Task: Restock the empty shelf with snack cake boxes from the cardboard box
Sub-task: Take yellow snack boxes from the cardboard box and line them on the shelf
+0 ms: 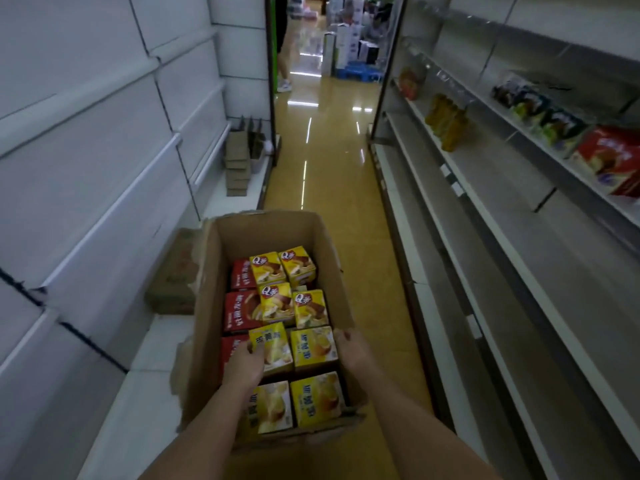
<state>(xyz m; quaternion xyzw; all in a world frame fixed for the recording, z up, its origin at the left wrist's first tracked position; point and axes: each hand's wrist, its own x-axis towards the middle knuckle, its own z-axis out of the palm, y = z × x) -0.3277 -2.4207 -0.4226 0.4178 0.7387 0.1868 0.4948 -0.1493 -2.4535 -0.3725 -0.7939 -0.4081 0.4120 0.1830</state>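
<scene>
Yellow snack cake box (272, 348) is pinched by left hand (244, 363), right hand (351, 348) curled over cardboard box (266, 230) right wall; neighbouring boxes risk being dragged if lifted askew.

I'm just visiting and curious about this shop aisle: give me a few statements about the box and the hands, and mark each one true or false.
1. The cardboard box holds both yellow and red snack cake boxes. True.
2. The left hand rests on a shelf. False: it reaches into the box, touching a yellow snack cake box.
3. The right hand is at the box's right wall. True.
4. The shelves on the right hold nothing. False: a red carton and some packets sit there.
</scene>
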